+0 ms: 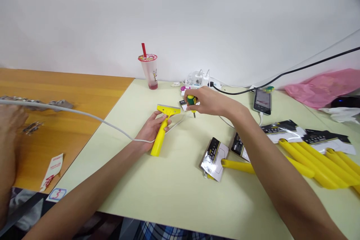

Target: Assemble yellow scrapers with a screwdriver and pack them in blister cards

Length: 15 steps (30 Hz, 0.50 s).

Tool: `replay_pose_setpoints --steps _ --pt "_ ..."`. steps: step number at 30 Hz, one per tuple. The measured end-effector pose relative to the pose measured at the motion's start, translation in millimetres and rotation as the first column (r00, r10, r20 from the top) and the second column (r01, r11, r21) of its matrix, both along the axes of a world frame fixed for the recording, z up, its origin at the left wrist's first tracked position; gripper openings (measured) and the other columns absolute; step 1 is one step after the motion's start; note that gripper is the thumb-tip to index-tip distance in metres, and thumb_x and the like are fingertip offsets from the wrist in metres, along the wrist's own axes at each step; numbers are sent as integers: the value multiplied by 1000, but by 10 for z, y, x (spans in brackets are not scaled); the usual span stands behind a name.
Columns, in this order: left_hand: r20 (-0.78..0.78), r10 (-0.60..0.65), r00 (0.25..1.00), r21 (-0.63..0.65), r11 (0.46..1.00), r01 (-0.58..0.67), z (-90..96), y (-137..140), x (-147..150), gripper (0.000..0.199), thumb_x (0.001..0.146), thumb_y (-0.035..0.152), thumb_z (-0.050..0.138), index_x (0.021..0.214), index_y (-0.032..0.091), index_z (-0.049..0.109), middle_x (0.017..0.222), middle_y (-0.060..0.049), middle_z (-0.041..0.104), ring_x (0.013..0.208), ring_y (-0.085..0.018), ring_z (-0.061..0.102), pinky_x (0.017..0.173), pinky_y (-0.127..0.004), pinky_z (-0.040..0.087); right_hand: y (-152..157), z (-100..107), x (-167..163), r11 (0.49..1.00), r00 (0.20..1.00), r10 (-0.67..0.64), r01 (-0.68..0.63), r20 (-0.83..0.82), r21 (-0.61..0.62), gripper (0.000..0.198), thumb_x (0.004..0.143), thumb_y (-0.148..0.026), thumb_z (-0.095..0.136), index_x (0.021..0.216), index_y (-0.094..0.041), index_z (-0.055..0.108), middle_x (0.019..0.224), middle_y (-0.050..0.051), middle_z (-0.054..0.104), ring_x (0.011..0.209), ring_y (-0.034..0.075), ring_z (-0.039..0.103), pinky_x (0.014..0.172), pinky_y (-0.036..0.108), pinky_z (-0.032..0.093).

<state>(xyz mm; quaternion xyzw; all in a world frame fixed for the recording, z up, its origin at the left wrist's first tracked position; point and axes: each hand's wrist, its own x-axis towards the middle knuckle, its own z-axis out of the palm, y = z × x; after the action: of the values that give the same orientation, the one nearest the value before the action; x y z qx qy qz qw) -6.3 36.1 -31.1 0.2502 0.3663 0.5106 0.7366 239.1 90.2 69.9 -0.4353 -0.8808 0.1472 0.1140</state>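
My left hand (150,129) is closed around a yellow scraper (160,137), whose wide head with a metal blade edge points up and away from me. A screw shows on that head. In my right hand (209,100) is a short green and yellow screwdriver (191,100), its tip pointing down, just right of the scraper head and apart from it. A white cable (112,124) passes across my left wrist. Below my right forearm lies a black and white package (215,159), beside a yellow handle (237,165) partly covered by that arm.
Several yellow handles (317,163) and black and white packages (284,129) lie at the right. A phone (262,101), a power strip (198,78) and a drink cup (149,73) stand or lie toward the wall. Another person's hand (12,116) is over the wooden table at left.
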Motion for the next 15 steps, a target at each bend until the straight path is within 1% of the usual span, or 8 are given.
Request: replay_pose_setpoints --steps 4,6,8,12,15 --pt "-8 -13 1000 9 1000 13 -7 6 -5 40 84 13 88 113 20 61 118 -9 70 81 -12 67 58 -20 52 -33 62 43 998 999 15 -12 -42 61 10 94 -23 77 101 -24 69 91 3 73 77 20 60 71 32 36" --pt "-17 -16 1000 7 1000 16 -4 4 -6 39 85 13 88 112 20 61 117 -9 70 81 -12 67 58 -20 52 -98 149 65 995 998 -5 11 -64 97 11 94 -25 77 102 -25 70 89 2 73 76 20 60 70 32 37" --pt "-23 -23 999 5 1000 23 3 -2 -7 38 86 14 87 113 20 61 117 -8 70 81 -12 66 59 -20 52 -193 268 84 987 995 -16 31 -97 160 12 94 -28 78 104 -25 71 87 2 73 75 20 61 69 32 38" --pt "-23 -38 999 9 999 39 18 -16 -3 38 87 15 86 116 20 61 121 -9 70 80 -11 66 59 -20 53 -408 496 112 956 973 30 38 -228 291 18 96 -38 79 105 -25 71 91 1 75 76 20 65 70 33 44" --pt "-18 -44 999 5 999 44 19 -14 0 37 87 14 85 114 20 60 119 -9 70 77 -10 66 58 -20 53 -527 580 116 935 945 68 51 -319 351 18 98 -40 78 108 -27 71 96 1 78 80 22 69 73 37 50"
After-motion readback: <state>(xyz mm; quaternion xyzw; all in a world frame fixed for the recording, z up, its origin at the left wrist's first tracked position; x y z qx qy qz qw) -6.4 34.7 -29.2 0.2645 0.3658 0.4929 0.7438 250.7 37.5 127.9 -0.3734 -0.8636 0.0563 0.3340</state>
